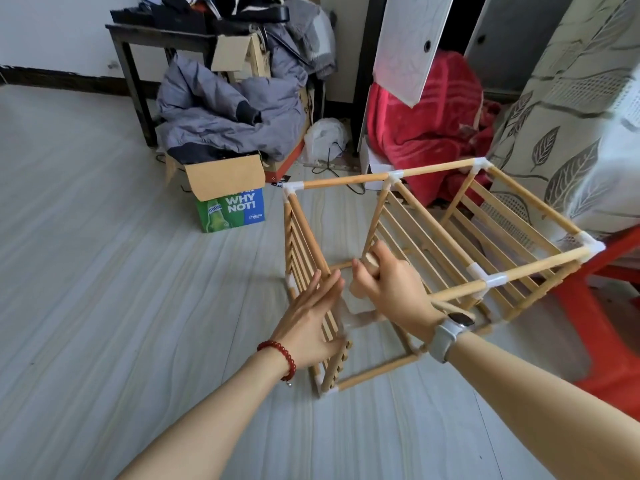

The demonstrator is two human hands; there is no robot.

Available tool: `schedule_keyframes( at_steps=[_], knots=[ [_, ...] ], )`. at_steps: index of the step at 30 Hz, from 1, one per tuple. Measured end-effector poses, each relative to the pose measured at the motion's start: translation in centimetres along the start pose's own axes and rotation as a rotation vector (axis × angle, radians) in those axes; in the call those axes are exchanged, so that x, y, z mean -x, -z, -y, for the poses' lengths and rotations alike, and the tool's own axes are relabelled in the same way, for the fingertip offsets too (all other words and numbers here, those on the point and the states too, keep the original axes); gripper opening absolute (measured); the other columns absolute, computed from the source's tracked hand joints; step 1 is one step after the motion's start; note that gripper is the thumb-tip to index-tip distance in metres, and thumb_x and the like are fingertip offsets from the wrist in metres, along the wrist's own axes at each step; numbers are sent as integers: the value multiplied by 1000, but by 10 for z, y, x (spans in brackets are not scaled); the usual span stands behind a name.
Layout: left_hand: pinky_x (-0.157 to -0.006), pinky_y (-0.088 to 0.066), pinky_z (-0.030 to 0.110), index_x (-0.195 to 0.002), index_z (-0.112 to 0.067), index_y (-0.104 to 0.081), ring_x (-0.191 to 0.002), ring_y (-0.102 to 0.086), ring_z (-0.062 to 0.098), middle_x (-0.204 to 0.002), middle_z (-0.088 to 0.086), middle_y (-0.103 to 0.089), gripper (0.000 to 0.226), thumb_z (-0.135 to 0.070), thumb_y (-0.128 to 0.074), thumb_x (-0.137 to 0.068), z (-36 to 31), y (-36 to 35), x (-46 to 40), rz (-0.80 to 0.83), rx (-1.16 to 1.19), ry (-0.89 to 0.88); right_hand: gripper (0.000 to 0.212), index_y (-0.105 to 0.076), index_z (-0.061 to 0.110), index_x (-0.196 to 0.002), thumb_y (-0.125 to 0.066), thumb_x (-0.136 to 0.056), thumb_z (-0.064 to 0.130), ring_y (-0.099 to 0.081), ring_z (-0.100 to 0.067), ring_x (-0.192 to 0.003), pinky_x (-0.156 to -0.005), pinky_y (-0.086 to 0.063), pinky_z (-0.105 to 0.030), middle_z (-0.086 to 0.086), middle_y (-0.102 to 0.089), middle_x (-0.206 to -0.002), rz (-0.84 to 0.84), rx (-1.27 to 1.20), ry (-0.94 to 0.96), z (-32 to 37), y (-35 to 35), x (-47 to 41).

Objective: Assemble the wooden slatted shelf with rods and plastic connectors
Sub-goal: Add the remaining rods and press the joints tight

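Observation:
The wooden slatted shelf (436, 233) lies on its side on the grey floor, three slatted panels joined by rods and white plastic connectors (493, 280). My left hand (311, 313) rests flat, fingers straight, against the outer face of the nearest slatted panel (304, 251). My right hand (388, 289) is closed around a short wooden rod (372, 261) inside the frame, between the near panel and the middle panel. A clear connector (360, 315) shows blurred just below that hand. The rod's far end is hidden by my fingers.
A cardboard box (228, 192) with green and blue print stands behind the shelf, with grey jackets (221, 109) piled above it under a dark table. A red blanket (429, 123) lies at the back. A leaf-patterned cloth (568, 116) and a red stool (609, 327) crowd the right side.

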State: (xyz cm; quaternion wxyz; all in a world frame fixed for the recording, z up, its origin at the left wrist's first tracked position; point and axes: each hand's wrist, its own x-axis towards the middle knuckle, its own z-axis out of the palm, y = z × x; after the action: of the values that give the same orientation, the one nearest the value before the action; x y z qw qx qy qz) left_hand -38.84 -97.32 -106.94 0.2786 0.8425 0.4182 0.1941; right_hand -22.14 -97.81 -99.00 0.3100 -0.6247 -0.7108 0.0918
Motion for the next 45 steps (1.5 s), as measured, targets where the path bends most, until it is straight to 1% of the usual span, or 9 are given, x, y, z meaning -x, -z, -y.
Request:
schedule_keyframes(
  at_steps=[3, 7, 14, 20, 24, 30, 35, 39, 45],
  knots=[
    [-115, -18, 30, -145, -35, -21, -138, 13, -10, -147, -33, -9, 73, -35, -54, -80, 5, 28, -9, 57, 85, 22, 27, -41, 12, -87, -50, -94, 36, -49, -14, -55, -57, -30, -30, 12, -48, -56, -26, -31, -62, 8, 2, -23],
    [-107, -24, 23, -138, -20, -46, -139, -26, 6, -147, -11, -36, 43, -13, -49, -95, 17, 69, -59, -234, 188, 253, 29, -39, 12, -88, -47, -95, 39, -50, -23, -68, -61, -32, -31, 12, -47, -63, -63, -125, -103, 11, -3, -73],
    [-108, -28, 39, -149, -9, -8, -141, -21, 27, -156, 11, -12, 76, -43, -47, -94, 57, 97, -154, -262, 198, 600, 34, -38, 10, -93, -40, -97, 44, -55, -29, -79, -66, -35, -34, 5, -52, -71, -28, -165, -60, 11, -33, -187],
    [-101, -42, 39, -143, -29, -25, -116, -49, 17, -138, -8, -34, 66, -27, -48, -82, 83, 87, -185, -308, 528, 517, 36, -37, 20, -67, -48, -93, 43, -57, -31, -78, -65, -35, -31, -1, -55, -71, 96, 35, 47, 21, -72, -259],
    [-65, -45, 28, -120, -34, -39, -72, -52, 9, -106, -3, -45, 52, -30, -44, -68, 97, 85, -190, -337, 568, 487, 36, -47, 4, -99, -47, -95, 39, -58, -38, -85, -71, -42, -39, -16, -65, -88, -163, -48, 93, 49, -69, -304],
    [-94, -43, 43, -126, -30, -36, -109, -46, 18, -115, -4, -46, 62, -39, -45, -66, 106, 76, -188, -323, 504, 487, 38, -41, 4, -107, -44, -96, 40, -62, -39, -81, -71, -45, -42, -13, -66, -86, 134, 239, 178, 6, -126, -264],
    [-92, -41, 42, -122, -28, -39, -107, -49, 20, -109, -3, -50, 45, -35, -47, -78, 105, 76, -190, -336, 433, 524, 36, -42, 3, -105, -45, -97, 38, -59, -37, -74, -65, -42, -41, -12, -62, -78, -107, 19, 198, 28, -96, -301],
    [-84, -43, 39, -121, -29, -40, -103, -48, 19, -103, -8, -52, 53, -41, -44, -71, 108, 74, -189, -338, 377, 508, 33, -37, 8, -101, -42, -97, 40, -62, -35, -80, -63, -39, -35, -6, -61, -79, 270, 245, 190, 9, -127, -268],
    [-82, -44, 37, -107, -32, -41, -93, -53, 18, -92, -8, -52, 31, -35, -50, -78, 112, 78, -190, -360, 387, 550, 26, -34, 12, -94, -46, -97, 35, -59, -36, -74, -64, -39, -37, -10, -63, -78, -65, -55, 210, 23, -91, -301]
  ],
)
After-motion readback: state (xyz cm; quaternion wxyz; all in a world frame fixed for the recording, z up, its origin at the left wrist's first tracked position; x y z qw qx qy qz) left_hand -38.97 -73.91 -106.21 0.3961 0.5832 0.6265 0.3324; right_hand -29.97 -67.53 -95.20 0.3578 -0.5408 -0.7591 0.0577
